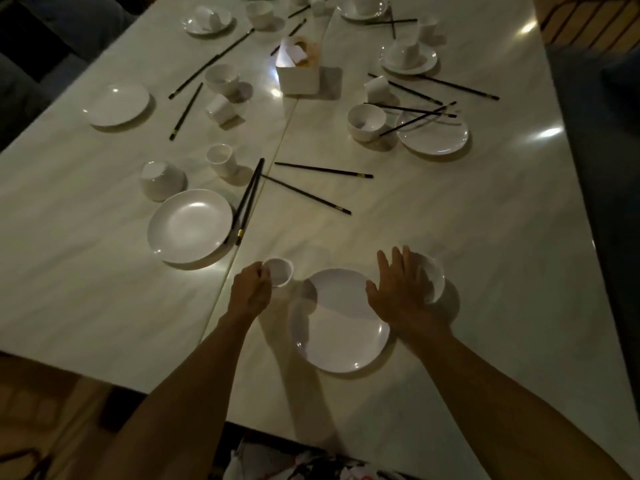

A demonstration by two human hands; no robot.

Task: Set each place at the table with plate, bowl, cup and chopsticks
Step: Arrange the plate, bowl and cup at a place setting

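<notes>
Fingers of the left hand (251, 289) are curled round a cup (278, 275), on or just above the table (467, 230) (cannot tell which), just off the upper-left rim of the near plate (341, 320). The right hand (401, 289) has its fingers straight and spread, laid over a bowl (431, 282) that sits tilted just right of that plate's top edge. Contact looks likely, with no grip. Near place status: plate down, cup and bowl being positioned, chopsticks missing. 2 loose chopsticks (305, 194) lie apart mid-table beyond the plate, probably the pair for this spot. The place to the left looks closest to done: second plate (189, 225), chopstick pair (246, 202) along its right edge, white bowl (161, 180) and small cup (221, 161) behind it. Farther places are unsorted: the right-side plate (433, 131) has sticks crossed over it, and a tipped cup (220, 109) lies on its side at left. Estimate: under half done. Far end too dim to judge.
</notes>
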